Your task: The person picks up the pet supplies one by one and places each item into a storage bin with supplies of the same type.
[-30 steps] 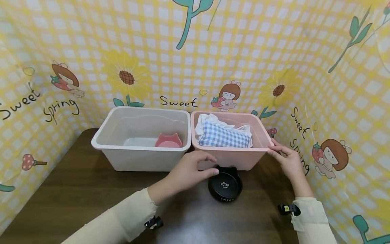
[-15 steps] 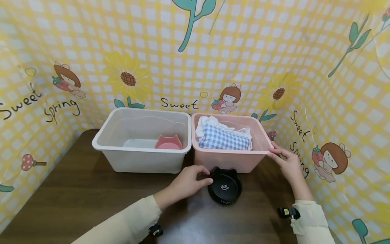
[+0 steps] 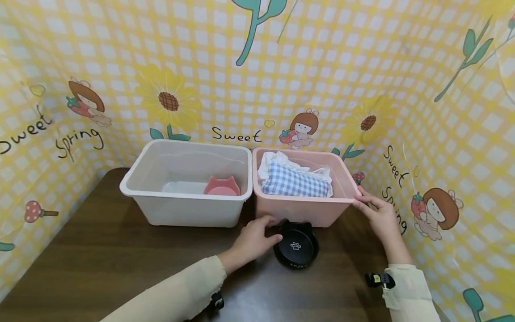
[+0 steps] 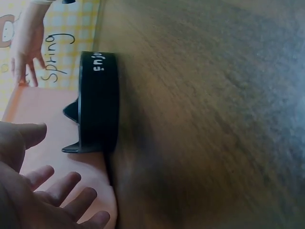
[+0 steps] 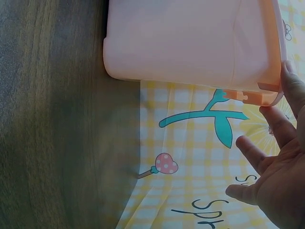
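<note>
My left hand [image 3: 251,241] is held just left of a black cat-eared pet bowl [image 3: 297,247], fingers spread and slightly bent, gripping nothing. In the left wrist view a gap separates the fingers from the bowl's side [image 4: 99,105]. The bowl stands upright on the wooden table, its ears towards the pink bin [image 3: 322,213]. At that bin's front right corner, my right hand [image 3: 378,217] pinches the rim between thumb and forefinger. Its other fingers spread out free in the right wrist view. A blue-checked, white-frilled cushion-like item [image 3: 297,180] lies inside the pink bin.
A pale grey bin [image 3: 189,212] stands against the pink bin's left side. Inside it, at the right, is a pink cat-eared bowl [image 3: 222,186]. Yellow checked cloth [image 3: 225,98] encloses the back and sides of the brown table [image 3: 120,259].
My left hand has come down and shifted nearer the table, to the black bowl's left edge. The right hand keeps its hold on the rim, and the bowl has stayed in place.
</note>
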A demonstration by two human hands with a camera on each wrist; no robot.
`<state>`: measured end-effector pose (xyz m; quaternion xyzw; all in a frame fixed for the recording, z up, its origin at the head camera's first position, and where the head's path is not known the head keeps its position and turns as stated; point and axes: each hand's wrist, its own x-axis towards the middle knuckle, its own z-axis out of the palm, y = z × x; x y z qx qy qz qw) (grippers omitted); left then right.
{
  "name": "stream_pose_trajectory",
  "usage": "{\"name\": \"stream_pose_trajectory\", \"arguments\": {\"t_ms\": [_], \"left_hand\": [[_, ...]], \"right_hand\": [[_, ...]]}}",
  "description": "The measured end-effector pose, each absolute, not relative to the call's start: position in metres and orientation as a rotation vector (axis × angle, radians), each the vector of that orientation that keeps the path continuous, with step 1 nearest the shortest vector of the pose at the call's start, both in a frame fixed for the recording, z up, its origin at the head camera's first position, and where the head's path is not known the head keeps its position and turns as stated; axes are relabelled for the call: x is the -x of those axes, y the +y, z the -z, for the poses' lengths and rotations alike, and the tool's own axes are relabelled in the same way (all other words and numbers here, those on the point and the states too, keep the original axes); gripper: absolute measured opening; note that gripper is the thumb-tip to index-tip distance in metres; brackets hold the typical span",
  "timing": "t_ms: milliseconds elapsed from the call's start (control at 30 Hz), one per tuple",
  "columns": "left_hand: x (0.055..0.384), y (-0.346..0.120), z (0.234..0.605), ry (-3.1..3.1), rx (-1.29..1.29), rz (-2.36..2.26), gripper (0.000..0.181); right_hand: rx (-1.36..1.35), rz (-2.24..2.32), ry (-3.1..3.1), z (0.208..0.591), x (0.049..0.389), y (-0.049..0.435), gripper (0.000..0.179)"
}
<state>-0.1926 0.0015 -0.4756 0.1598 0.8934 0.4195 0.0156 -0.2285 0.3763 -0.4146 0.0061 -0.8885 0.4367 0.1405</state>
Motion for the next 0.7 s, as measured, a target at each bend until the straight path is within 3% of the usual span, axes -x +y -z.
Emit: {"name": "stream_pose_trajectory", "arguments": {"t_ms": [400,700], "left_hand": [[0.198,0.02,0.491,2.713,-0.519,-1.264,0.063],[0.197,0.027,0.493,2.69,-0.482,-1.3,0.062]], "right_hand": [[-0.016,-1.277,-2.542,0.412,0.224,0.374,0.042],[-0.027,-1.264,-2.539,0.415,0.23,0.375,0.039]]}}
